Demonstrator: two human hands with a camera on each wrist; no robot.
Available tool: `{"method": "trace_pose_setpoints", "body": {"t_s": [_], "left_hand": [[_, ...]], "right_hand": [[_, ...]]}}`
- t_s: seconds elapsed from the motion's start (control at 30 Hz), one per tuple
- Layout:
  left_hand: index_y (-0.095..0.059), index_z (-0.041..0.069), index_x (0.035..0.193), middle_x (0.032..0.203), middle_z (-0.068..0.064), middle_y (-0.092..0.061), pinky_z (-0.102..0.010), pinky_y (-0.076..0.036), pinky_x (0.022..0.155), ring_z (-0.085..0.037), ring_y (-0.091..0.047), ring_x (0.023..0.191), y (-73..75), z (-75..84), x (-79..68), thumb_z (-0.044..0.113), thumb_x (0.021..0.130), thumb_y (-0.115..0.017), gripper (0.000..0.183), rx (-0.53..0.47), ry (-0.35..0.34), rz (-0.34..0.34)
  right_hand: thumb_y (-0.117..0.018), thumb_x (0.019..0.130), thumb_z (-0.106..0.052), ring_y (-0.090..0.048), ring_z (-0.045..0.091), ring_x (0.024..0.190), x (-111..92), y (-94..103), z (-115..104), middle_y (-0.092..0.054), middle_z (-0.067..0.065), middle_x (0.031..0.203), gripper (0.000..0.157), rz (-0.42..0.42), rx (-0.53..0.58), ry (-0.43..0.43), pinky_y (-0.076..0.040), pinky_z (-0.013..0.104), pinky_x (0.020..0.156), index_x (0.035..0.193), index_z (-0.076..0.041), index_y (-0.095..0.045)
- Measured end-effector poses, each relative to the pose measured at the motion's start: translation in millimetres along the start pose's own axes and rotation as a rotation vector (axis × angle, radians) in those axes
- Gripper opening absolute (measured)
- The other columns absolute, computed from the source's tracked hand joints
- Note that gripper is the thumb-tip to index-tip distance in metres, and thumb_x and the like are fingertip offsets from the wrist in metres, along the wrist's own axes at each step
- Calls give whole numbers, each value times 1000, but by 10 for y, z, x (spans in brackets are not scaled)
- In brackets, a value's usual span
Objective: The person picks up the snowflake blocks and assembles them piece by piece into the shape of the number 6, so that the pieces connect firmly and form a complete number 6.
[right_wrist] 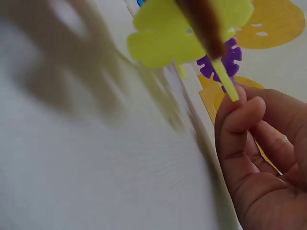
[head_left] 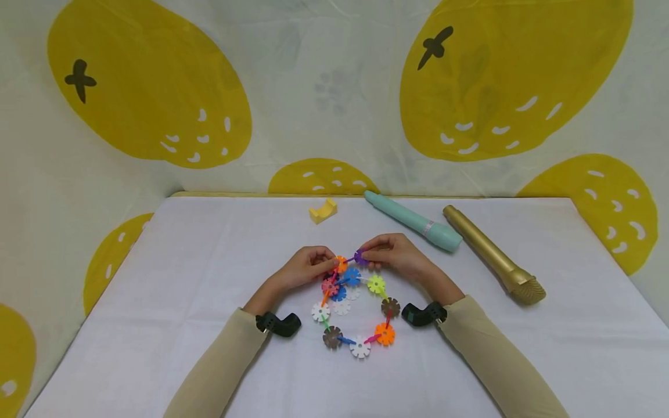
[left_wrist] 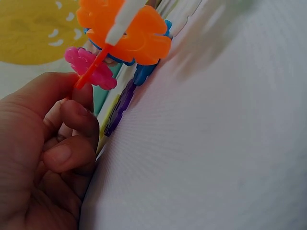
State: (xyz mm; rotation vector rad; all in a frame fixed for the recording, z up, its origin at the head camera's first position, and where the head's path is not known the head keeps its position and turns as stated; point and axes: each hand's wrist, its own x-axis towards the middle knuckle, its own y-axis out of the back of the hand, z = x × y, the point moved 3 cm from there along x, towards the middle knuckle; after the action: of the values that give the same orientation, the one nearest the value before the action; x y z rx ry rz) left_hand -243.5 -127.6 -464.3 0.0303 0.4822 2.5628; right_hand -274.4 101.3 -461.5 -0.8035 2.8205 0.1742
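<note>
Slotted plastic snowflake discs in many colours are joined in a chain that forms a ring on the white tabletop. At the ring's far side my left hand [head_left: 308, 268] pinches an orange snowflake disc [head_left: 341, 265] between thumb and fingers. Opposite it, my right hand [head_left: 401, 256] pinches a purple snowflake disc [head_left: 359, 257]. Another purple disc, seen edge-on, lies between these two. Blue, pink and white discs crowd together just below the left fingertips. In the right wrist view a yellow-green disc [right_wrist: 163, 43] partly covers the purple one.
A yellow curved block [head_left: 323, 211] stands near the table's back edge. To its right lie a mint-green microphone [head_left: 410, 219] and a gold microphone [head_left: 488, 249]. A patterned cloth [head_left: 324, 104] hangs behind the table [head_left: 157, 348].
</note>
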Motion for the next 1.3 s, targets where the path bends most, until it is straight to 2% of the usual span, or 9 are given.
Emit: {"method": "trace_pose_setpoints", "body": {"t_s": [0.13, 0.37, 0.47, 0.77, 1.03, 1.3], "left_hand": [[-65, 0, 99, 79, 0, -63, -20, -42, 61, -11, -52, 66, 9, -36, -5, 15, 98, -60, 16, 17, -6, 12], [-65, -4, 99, 77, -2, -60, -20, -40, 55, -11, -47, 60, 13, -8, -17, 11, 97, -61, 15, -10, -17, 23], [-65, -3, 98, 76, 0, -59, -19, -39, 55, -10, -47, 60, 12, -9, -9, 10, 96, -61, 14, -8, -14, 19], [-65, -1, 96, 74, 2, -60, -20, -41, 60, -10, -50, 63, -2, -29, 25, 13, 96, -61, 14, -26, -29, -7], [-65, 0, 96, 77, 1, -61, -20, -40, 58, -11, -48, 63, 66, -17, 8, 12, 96, -62, 13, -59, -40, -38], [-65, 0, 97, 78, 2, -61, -20, -38, 52, -10, -46, 60, 188, -80, -31, 12, 95, -61, 13, -53, -2, -52]], "right_hand": [[-67, 90, -2, -63, 12, 64, 9, -16, 14, -72, 6, 87, 27, 20, -13, 20, -53, 23, 64, 113, 12, -64], [-66, 90, 2, -64, 10, 63, 25, -44, 26, -72, 6, 85, 28, 40, 22, 14, -54, 22, 64, 113, 16, -62], [-67, 90, 1, -64, 10, 63, 26, -57, 28, -72, 5, 84, 28, 45, 38, 2, -54, 21, 63, 113, 15, -63], [-67, 91, -4, -59, 11, 63, 22, -128, 0, -69, 2, 81, 27, 31, 25, 57, -49, 22, 60, 114, 11, -64], [-56, 100, -15, -57, 11, 63, 29, -129, -7, -65, 2, 76, 31, 48, 8, 12, -48, 21, 60, 118, 9, -63], [-65, 94, -9, -57, 14, 67, 18, -115, 14, -67, 5, 83, 28, -5, -36, -21, -48, 22, 62, 118, 6, -63]]}}
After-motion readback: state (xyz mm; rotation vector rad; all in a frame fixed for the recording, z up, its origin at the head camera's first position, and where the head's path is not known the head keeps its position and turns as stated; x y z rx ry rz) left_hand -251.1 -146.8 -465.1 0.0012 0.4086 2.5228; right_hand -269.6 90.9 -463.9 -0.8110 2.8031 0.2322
